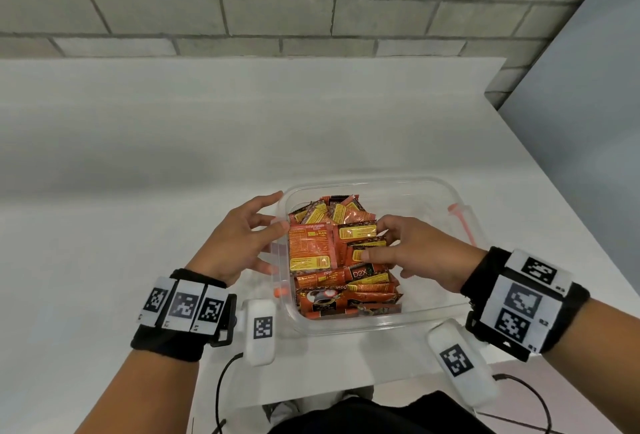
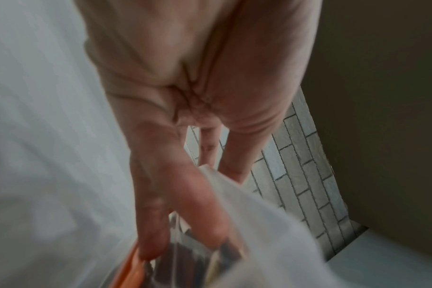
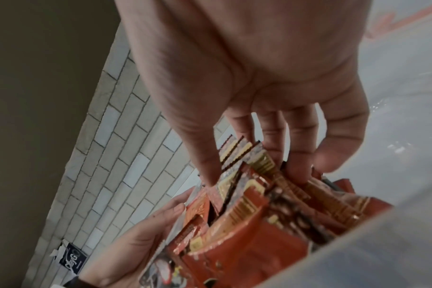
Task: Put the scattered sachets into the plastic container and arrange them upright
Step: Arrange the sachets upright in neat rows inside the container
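Sachets (image 1: 341,257): flat foil packets, orange-red with yellow panels and dark serrated ends; too many and too overlapped to count. All lie in one plastic container (image 1: 453,201), crowded into its left half, some on edge, some flat.

Container: one, clear, rectangular with rounded corners, orange clips at its sides; stands on the white bench (image 1: 138,174).

Right hand (image 1: 422,253): fingers curled into the packets, pinching several.

Left hand (image 1: 239,243): fingers spread straight against the container's left wall, its grip closed on nothing.
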Demonstrator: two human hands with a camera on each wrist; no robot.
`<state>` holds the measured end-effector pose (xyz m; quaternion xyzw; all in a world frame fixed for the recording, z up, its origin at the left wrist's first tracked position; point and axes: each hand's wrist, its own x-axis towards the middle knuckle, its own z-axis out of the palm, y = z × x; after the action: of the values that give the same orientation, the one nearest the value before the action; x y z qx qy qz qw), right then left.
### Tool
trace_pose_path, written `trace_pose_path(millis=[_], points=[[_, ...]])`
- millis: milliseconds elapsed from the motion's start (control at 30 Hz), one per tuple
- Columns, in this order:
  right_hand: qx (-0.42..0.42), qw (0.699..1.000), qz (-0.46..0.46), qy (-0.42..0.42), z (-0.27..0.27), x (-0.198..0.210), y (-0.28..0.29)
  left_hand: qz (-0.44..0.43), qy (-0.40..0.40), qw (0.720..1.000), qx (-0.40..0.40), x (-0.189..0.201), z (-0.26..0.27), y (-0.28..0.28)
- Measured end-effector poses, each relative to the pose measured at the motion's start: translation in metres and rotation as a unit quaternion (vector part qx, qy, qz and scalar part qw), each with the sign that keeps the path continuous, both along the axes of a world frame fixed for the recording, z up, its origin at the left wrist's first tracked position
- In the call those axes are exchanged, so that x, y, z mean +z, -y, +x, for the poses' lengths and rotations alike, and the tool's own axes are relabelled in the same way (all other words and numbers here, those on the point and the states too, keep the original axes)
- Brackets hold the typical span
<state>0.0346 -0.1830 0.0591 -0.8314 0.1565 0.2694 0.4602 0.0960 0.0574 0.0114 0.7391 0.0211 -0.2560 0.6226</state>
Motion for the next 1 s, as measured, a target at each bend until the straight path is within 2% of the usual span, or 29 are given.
trace_pose_path(millis=[300, 700, 1000], points=[[0.074, 0.995, -0.048, 0.040, -0.007, -0.006, 0.008, 0.000, -0.003, 1.000, 0.002, -0.001, 0.000, 0.001], [0.148, 0.989, -0.020, 0.019, -0.003, -0.011, 0.006, 0.003, -0.004, 1.000, 0.007, -0.001, 0.000, 0.000], [0.127, 0.989, -0.016, 0.074, 0.005, -0.003, 0.021, -0.004, -0.007, 1.000, 0.007, -0.001, -0.001, 0.000]])
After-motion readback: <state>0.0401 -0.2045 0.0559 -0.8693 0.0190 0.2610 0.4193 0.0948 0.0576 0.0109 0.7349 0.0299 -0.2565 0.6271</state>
